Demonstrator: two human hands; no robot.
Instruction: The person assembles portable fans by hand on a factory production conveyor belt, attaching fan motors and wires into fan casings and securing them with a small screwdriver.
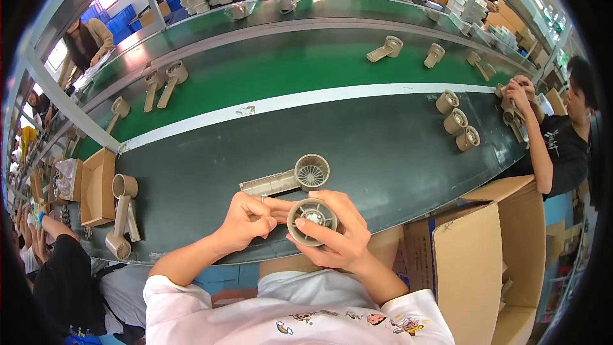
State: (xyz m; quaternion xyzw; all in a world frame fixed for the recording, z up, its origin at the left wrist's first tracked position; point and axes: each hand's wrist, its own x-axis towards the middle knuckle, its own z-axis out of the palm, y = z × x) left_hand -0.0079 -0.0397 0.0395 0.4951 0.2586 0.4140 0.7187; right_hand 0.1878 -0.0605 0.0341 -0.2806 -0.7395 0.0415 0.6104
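Observation:
My right hand (341, 233) holds a beige ring-shaped fan housing (311, 243) just above the near edge of the bench. Spokes and a pale metallic centre show inside the ring, and my thumb reaches over its rim to the middle. My left hand (249, 220) is close against the ring's left side, thumb and fingers pinched together; whatever they hold is too small to make out. Just beyond both hands lies a beige plastic shell (313, 171) with a round grille and a long open handle pointing left.
Three round housings (456, 121) stand at right beside a co-worker (562, 128) handling a similar part. Handled shells (172, 83) lie on the green conveyor belt (255, 96). At left are more shells (121, 223) and a cardboard tray (98, 188). A large open carton (469, 268) stands at lower right.

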